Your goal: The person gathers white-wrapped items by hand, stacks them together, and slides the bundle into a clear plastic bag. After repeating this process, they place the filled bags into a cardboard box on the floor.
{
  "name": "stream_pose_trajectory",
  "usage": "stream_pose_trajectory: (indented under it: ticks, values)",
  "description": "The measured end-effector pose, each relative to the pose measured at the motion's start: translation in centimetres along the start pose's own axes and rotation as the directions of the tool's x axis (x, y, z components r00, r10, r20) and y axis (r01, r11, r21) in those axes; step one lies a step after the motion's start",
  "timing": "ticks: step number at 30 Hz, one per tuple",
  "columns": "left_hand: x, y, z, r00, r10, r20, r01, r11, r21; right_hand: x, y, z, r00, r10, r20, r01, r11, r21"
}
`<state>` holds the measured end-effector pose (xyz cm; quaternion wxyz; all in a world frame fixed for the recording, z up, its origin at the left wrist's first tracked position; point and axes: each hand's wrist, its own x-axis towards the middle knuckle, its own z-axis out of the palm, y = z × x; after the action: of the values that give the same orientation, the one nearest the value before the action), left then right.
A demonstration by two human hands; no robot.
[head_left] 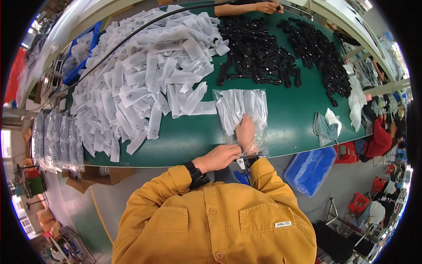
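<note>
A clear plastic bag lies at the table's near edge, packed with a row of white translucent sleeves. My right hand reaches inside the bag through its near mouth, against the sleeves. Its fingers look drawn together, and their tips are partly hidden. My left hand is closed on the bag's near left edge, beside my right wrist. Left of the bag spreads a large heap of similar white sleeves. Bundled black cables are piled beyond it.
More black cables lie farther right. A grey cloth rests on the green table. Filled clear bags stand at the left edge. A blue bin sits below the right edge. Across the table, another person's hands hold something small.
</note>
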<state>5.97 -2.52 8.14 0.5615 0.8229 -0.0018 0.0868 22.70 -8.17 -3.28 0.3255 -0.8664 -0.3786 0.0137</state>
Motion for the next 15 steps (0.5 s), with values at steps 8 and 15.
stream_pose_trajectory:
  ticks: [8,15]
  values:
    - [-0.4,0.1,0.0,0.998,-0.042,0.050,0.043,0.999,-0.019,-0.3,-4.1,-2.2,0.947,-0.224,0.230,0.175,0.960,0.217]
    - [-0.9,-4.6,-7.2,0.816,0.184,-0.548,0.262,0.727,0.634,-2.7,-0.1,-5.9,0.901,-0.182,0.394,0.114,0.975,0.189]
